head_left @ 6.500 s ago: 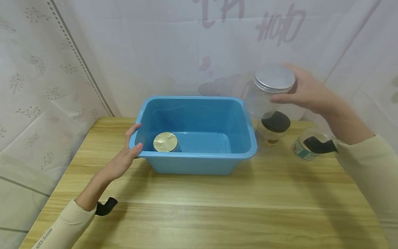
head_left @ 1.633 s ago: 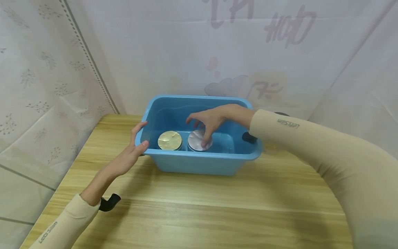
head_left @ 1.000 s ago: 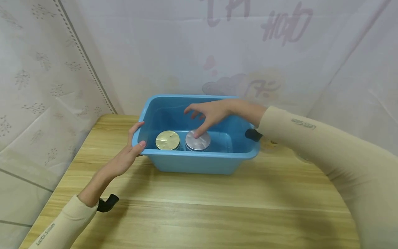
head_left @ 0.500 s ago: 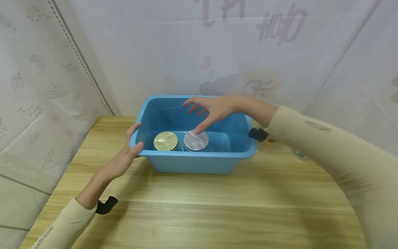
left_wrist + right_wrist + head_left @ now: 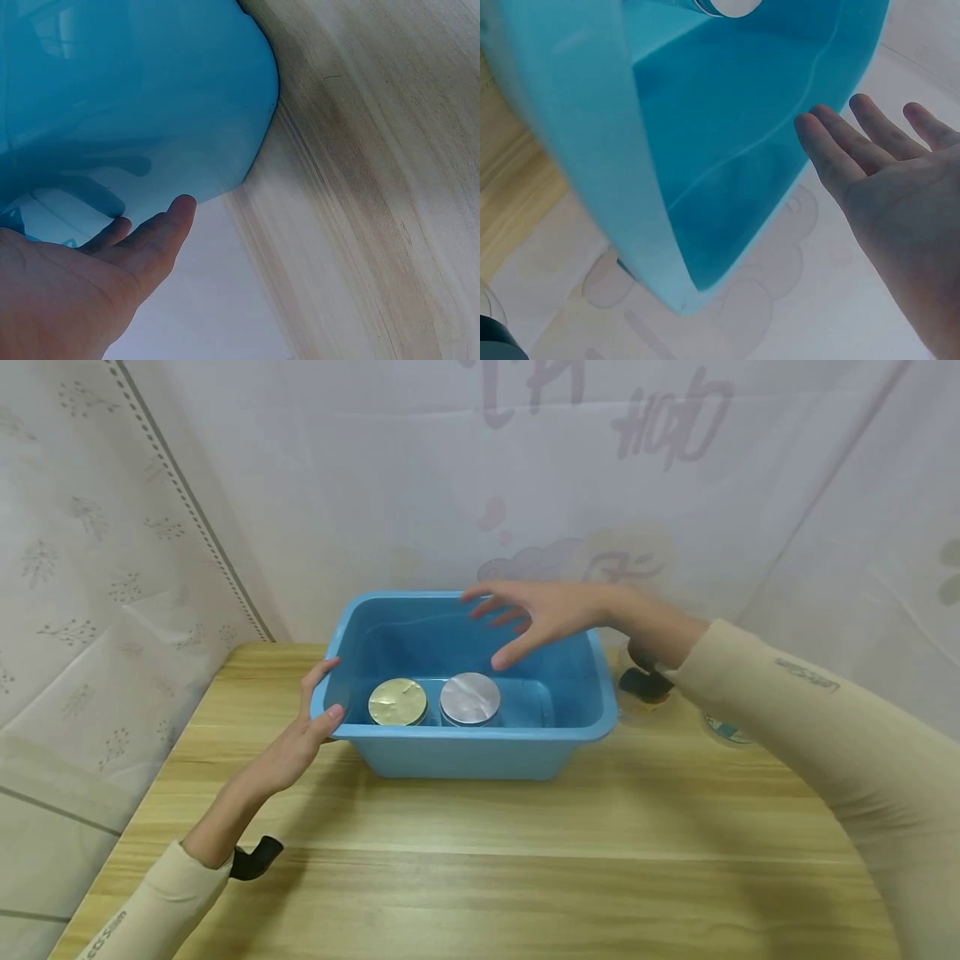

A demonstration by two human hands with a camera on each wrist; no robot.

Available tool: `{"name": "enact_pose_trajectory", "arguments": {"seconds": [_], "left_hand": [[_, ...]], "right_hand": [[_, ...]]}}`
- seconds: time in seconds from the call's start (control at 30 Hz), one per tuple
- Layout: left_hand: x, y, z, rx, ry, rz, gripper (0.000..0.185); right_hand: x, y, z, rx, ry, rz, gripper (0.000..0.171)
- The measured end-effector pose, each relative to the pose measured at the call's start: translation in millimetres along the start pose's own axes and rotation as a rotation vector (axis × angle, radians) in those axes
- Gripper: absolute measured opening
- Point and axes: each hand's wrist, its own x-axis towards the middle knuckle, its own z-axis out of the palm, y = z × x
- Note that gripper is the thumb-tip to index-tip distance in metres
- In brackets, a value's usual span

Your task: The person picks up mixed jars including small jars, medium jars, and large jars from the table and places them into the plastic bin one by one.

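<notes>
Fingers of the right hand (image 5: 542, 614) were spread and relaxed, holding nothing, poised above the open bin (image 5: 592, 727) near its back wall. The silver-lid jar (image 5: 470, 699) stood upright on the bin floor, below and slightly nearer the person than those fingertips, with clear air between; no contact. Just beside it on the left stood the gold-lid jar (image 5: 397, 702), the two lids close, whether touching could not be told. Both sat toward the front wall, so the bin's right half lay bare.

The left hand (image 5: 303, 739) rested on the bin's left front corner, fingers lying nearly straight along the outer wall and thumb up at the rim; the left wrist view showed the fingers (image 5: 154, 244) flat against blue plastic, not curled round it. That hand was nearer the gold-lid jar, the right hand nearer the silver one.

Outside, beyond the bin's right wall and partly hidden by the right forearm, more jars (image 5: 723, 729) stood on the table (image 5: 480, 877). The bin's long axis ran left to right.
</notes>
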Motion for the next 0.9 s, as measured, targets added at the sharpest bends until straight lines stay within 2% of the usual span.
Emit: {"name": "enact_pose_trajectory", "arguments": {"seconds": [0.3, 0.67, 0.9], "left_hand": [[-1.2, 3.4, 1.1, 0.0, -0.005, 0.0, 0.064], [-1.6, 0.1, -0.5, 0.011, -0.007, 0.001, 0.064], [-1.9, -1.1, -0.4, 0.013, -0.009, 0.007, 0.064]], "right_hand": [[-20.4, 4.2, -4.0, -0.006, 0.046, 0.03, 0.095], [-55.1, 22.7, -14.8, -0.004, 0.2, 0.0, 0.086], [-77.7, 31.8, -17.9, 0.019, 0.25, 0.013, 0.084]]}}
